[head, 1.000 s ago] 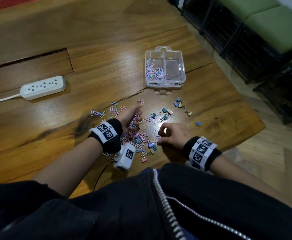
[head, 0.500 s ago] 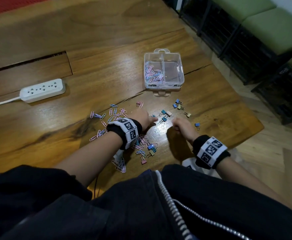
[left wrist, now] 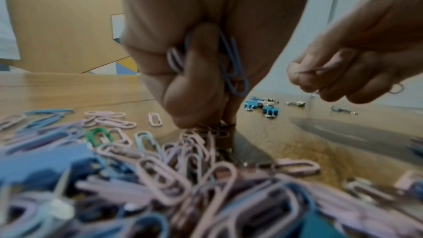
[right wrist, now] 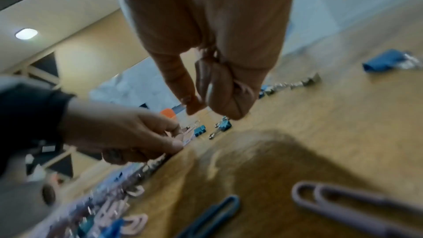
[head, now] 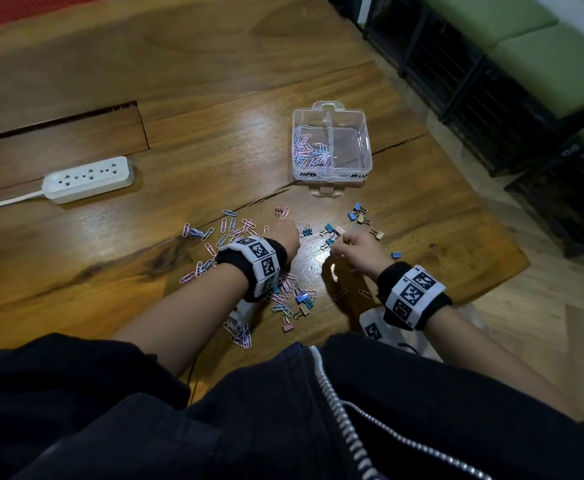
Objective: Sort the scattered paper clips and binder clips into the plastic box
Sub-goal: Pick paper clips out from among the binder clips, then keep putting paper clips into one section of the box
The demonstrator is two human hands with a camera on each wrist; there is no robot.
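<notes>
- Since a second ago I've brought both hands forward from the near pile to the binder clips (head: 330, 233); sorting is far from done.
- My left hand (left wrist: 199, 71) pinches several paper clips (left wrist: 233, 64); my right hand (head: 356, 249) is curled, perhaps on one binder clip, though I cannot tell.
- The plastic box (head: 365, 133) sits well beyond, its left compartment part-filled, its right compartment apparently empty.
- The worktop (head: 456, 209) edge runs close on my right; open room lies left, toward the power strip (head: 88, 180).

The counter (head: 214, 140) was glossy varnished wood, grained and cracked. The plastic box (head: 366, 157) was clear and smooth. The paper clips (head: 309, 148) wore matt pastel coating; the binder clips (head: 356, 214) had bare metal handles. At left lay a smooth white plastic power strip (head: 88, 180).
</notes>
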